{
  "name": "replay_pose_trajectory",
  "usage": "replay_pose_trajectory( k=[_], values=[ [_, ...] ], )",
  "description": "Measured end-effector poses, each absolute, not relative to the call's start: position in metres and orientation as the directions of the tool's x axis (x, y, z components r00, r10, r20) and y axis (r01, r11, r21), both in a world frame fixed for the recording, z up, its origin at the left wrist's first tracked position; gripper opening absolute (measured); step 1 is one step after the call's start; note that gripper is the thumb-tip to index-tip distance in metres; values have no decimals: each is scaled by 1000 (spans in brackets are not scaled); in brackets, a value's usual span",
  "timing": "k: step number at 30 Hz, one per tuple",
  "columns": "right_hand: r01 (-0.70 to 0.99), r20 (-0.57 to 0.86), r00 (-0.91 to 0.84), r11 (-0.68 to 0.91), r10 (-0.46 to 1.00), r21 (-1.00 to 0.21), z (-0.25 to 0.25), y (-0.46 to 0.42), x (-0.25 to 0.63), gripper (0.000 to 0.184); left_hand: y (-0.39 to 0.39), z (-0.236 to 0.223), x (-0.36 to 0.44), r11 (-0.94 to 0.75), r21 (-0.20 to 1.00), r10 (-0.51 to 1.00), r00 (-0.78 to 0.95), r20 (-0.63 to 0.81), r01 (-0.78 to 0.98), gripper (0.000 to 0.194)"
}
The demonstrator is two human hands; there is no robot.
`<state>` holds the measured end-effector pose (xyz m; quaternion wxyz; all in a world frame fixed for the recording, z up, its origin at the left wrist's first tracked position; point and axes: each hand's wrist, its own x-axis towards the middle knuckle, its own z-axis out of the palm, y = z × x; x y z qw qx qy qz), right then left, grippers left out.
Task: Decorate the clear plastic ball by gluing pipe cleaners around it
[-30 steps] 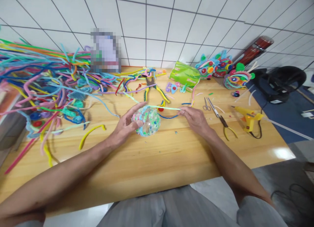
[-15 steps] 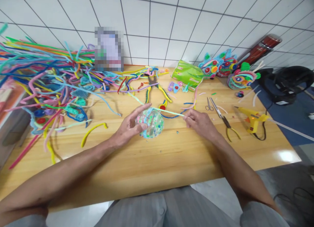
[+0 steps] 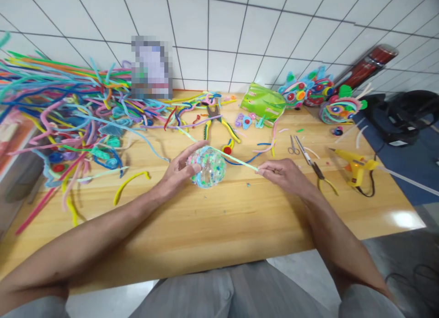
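My left hand [image 3: 179,168] is closed around the side of a clear round ball [image 3: 211,168] speckled with green, blue and pink bits, a pale blue band running over it. Between the thumb and fingers of my right hand [image 3: 285,177] is the end of a pale green pipe cleaner [image 3: 236,159]. It stretches in a straight slanting line across the ball's top and on past my left fingertips. Whether it is fixed to the ball, I cannot tell. Just behind the ball lies a yellow piece with a red button [image 3: 227,150], beside a blue pipe cleaner [image 3: 242,163].
Tangled pipe cleaners [image 3: 85,112] cover the table's left. Yellow-handled pliers [image 3: 223,124] and a green packet [image 3: 263,101] lie at the back. To the right are small scissors [image 3: 293,146], a second pair of pliers [image 3: 320,174], a yellow glue gun [image 3: 356,168] and decorated figures [image 3: 343,108].
The ball has shifted slightly left and up with my left hand. My right hand has dropped a little, so the pale green pipe cleaner slopes more steeply.
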<state>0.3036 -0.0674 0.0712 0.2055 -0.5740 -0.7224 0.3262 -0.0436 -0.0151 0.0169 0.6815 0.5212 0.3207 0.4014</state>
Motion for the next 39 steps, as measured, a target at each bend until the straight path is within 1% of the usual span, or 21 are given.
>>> replay_pose_trajectory(
  k=[2,6,8,10,13,16,18,21,23,27,30,32,34,37,39],
  values=[
    [726,-28,-193,124,981,-677,65,-67,303,28,-19,22,-43,96,979,875,484,3,-181,79],
    [765,91,-38,88,995,-638,53,-61,302,19,-30,37,-42,-71,993,825,554,112,-95,80],
    [754,125,13,73,992,-653,52,-61,301,20,-32,40,-42,-96,991,807,576,130,-89,79],
    [723,116,23,64,993,-688,56,-62,300,21,-30,39,-42,-75,993,822,557,116,-97,80],
    [678,34,-79,79,996,-731,64,-64,300,29,-24,32,-42,3,990,862,502,70,-143,84],
    [671,-49,-169,78,984,-737,67,-64,301,31,-18,24,-41,68,979,885,465,30,-192,83],
    [689,-89,-176,58,980,-723,66,-64,302,31,-16,21,-40,93,973,893,449,11,-209,82],
    [723,-135,-149,15,980,-690,66,-65,304,38,-16,20,-40,117,971,901,435,-16,-207,82],
    [731,-130,-146,18,981,-682,68,-66,306,37,-16,20,-41,119,974,907,420,-29,-191,82],
    [693,-128,-262,94,957,-715,74,-65,309,22,-15,21,-42,136,976,926,372,-66,-167,83],
    [682,-176,-297,80,939,-727,78,-65,311,25,-15,22,-42,160,971,929,360,-88,-176,82],
    [691,-206,-263,35,942,-722,79,-66,313,31,-16,23,-41,159,972,929,359,-88,-175,79],
    [692,-207,-245,21,947,-721,78,-66,315,33,-17,24,-41,158,973,929,359,-89,-168,78],
    [680,-165,-328,112,930,-724,75,-63,319,28,-17,24,-41,162,974,929,358,-95,-161,78],
    [688,-172,-373,147,912,-710,72,-62,322,23,-17,25,-41,168,971,931,350,-100,-169,79]
  ],
)
